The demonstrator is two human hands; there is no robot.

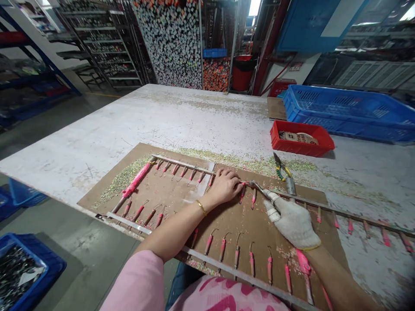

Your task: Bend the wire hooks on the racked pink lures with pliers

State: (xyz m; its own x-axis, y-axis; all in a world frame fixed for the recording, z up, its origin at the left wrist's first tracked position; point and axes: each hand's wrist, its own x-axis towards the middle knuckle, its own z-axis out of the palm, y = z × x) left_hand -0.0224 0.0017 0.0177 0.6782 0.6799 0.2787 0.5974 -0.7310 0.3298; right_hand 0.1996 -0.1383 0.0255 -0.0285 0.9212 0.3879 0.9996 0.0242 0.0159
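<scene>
A metal hanging rack (pixel 183 163) with pink-coated parts lies on brown cardboard (pixel 191 211); rows of small hooks run along its bars. My left hand (pixel 227 185), bare with a gold bracelet, is closed over the far bar, fingertips beside a pink hook (pixel 242 192). In a white work glove, my right hand (pixel 290 220) grips a slim metal hand tool (pixel 259 187). The tool's tip meets the bar just right of my left fingertips; its exact kind is unclear. Another pink hook (pixel 253 198) hangs below the tool.
Pliers with yellow-green handles (pixel 282 168) lie beyond the bar, near a metal cylinder (pixel 290 186). A red bin (pixel 301 138) and a blue crate (pixel 350 112) stand at the back right. Paint flakes (pixel 207 154) litter the white table (pixel 97 142). A blue bin (pixel 48 263) sits on the floor, left.
</scene>
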